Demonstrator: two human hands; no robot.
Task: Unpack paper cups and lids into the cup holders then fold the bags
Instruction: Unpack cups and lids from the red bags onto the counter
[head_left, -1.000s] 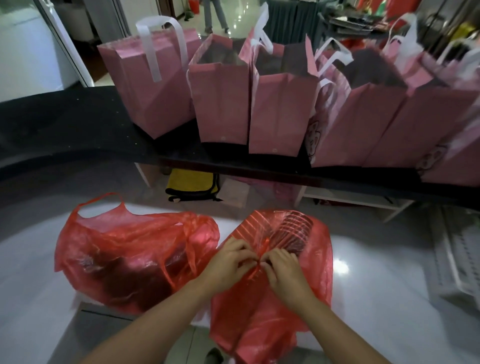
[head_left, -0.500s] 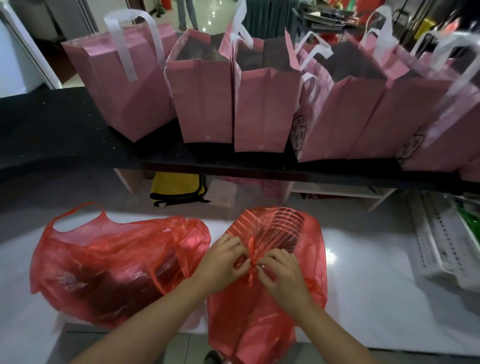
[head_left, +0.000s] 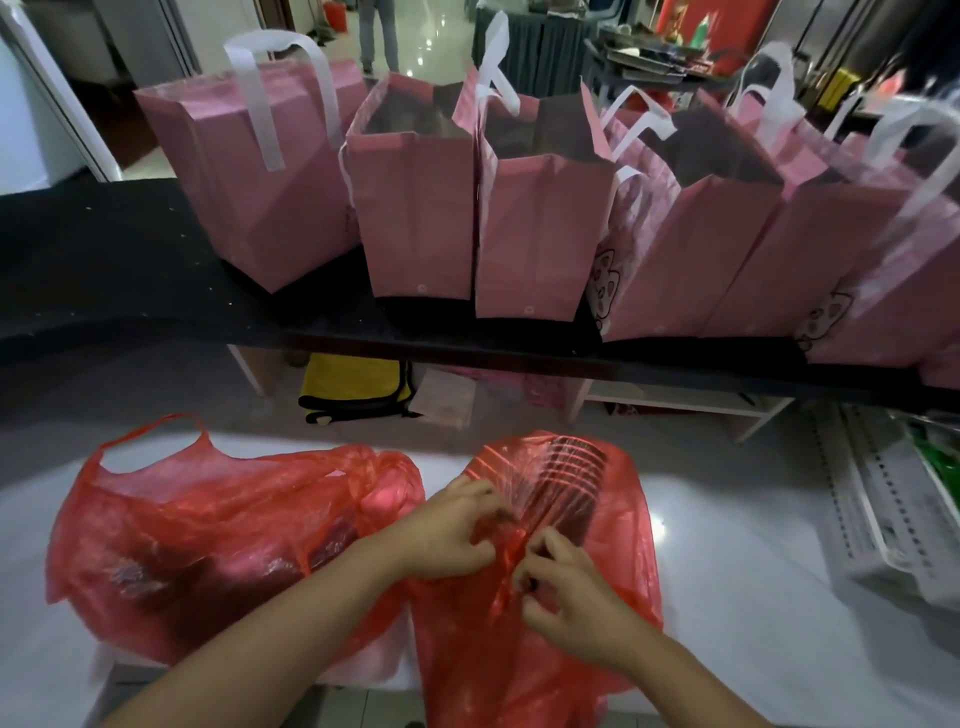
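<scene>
Two red plastic bags lie on the white counter (head_left: 753, 545) in front of me. The right red bag (head_left: 613, 519) holds a stack of ribbed cups or lids (head_left: 569, 473), seen through the plastic. My left hand (head_left: 449, 530) and my right hand (head_left: 566, 587) both pinch the knotted handles (head_left: 511, 545) at this bag's middle. The left red bag (head_left: 223, 525) lies beside it, with dark contents inside and one loop handle sticking up at the far left.
Several pink paper bags (head_left: 421, 208) with white handles stand in a row on a black shelf (head_left: 104, 270) behind the counter. A white perforated tray (head_left: 878, 499) sits at the right. A yellow bag (head_left: 353, 384) lies under the shelf. A person's legs (head_left: 379, 31) show far back.
My fingers have worked at the knot: the left hand has shifted up, the right hand down and to the right. The camera has tilted slightly.
</scene>
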